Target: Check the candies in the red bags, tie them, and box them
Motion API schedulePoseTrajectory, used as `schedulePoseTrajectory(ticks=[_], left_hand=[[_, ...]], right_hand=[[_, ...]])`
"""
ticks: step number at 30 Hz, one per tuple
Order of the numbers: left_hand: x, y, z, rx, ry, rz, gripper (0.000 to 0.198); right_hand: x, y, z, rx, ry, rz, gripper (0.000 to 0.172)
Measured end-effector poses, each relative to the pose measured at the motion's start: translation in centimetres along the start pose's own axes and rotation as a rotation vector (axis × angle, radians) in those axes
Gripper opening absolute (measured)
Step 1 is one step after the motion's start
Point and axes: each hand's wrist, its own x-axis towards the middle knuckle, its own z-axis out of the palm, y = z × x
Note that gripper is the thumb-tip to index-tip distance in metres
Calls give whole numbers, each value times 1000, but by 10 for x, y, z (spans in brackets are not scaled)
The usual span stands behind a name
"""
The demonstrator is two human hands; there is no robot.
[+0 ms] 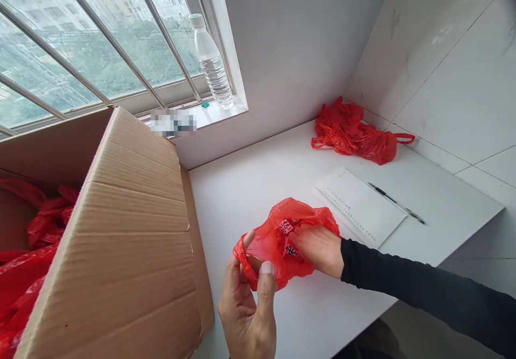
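Note:
A red plastic bag (298,208) lies opened on the white table, with small red packets (285,227) marked in black and white inside. At its left rim, my left hand (252,305) holds the bag's edge, the thumb and fingers curled about the thin plastic. My right hand (320,249), below a black sleeve, reaches into the bag from the right. Its fingertips are hidden among the packets and plastic, so what they grip cannot be made out.
A cardboard box (133,241) holding red bags stands at the left. Paper (358,208) and a pen (397,203) lie right of the bag. More red bags (355,133) sit by the wall. A water bottle (213,69) stands on the windowsill.

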Motion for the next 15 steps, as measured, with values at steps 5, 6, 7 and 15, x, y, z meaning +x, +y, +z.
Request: schedulePoseTrajectory(ticks=[5, 6, 7, 15], left_hand=[[-3, 3, 3, 1, 11, -25, 48], [-3, 3, 3, 9, 13, -25, 48], [-3, 3, 3, 16, 16, -24, 48], [-2, 5, 6, 11, 43, -6, 43]], right_hand=[[0, -4, 2, -42, 8, 6, 30], [1, -5, 3, -42, 0, 6, 24], [2, -5, 4, -38, -9, 3, 17], [-5, -9, -8, 31, -7, -11, 9]])
